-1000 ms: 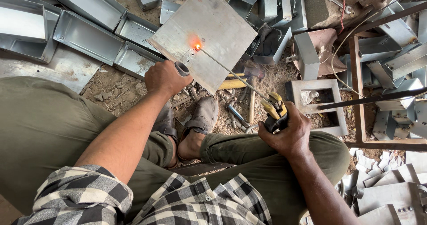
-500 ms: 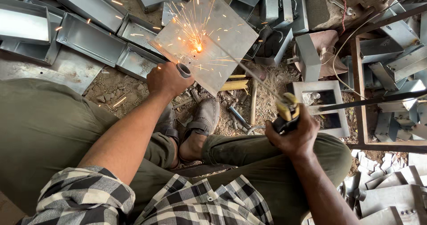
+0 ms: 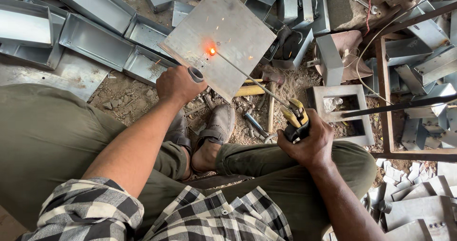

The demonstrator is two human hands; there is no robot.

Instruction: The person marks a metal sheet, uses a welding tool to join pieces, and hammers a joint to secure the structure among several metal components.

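Note:
A square grey metal plate (image 3: 233, 22) lies tilted on the ground in front of me. My left hand (image 3: 178, 84) grips its near edge, closed around a short dark tube piece (image 3: 195, 74). My right hand (image 3: 309, 143) holds a yellow and black electrode holder (image 3: 295, 117). Its thin welding rod (image 3: 250, 76) reaches up-left to the plate. The rod's tip glows orange at a weld spot (image 3: 212, 51), with a few small sparks around it.
Several open grey metal boxes (image 3: 95, 36) lie at the upper left, more sheet-metal parts (image 3: 428, 45) at the right. A rusty steel frame (image 3: 385, 103) and a dark bar (image 3: 400, 106) stand to the right. Tools (image 3: 257, 91) and my sandalled feet (image 3: 216, 131) are on the dirt.
One second ago the rod tip glowed on the plate; half a second ago a wide burst of sparks flew. Now only a small glow and few sparks show. My right hand shifted slightly.

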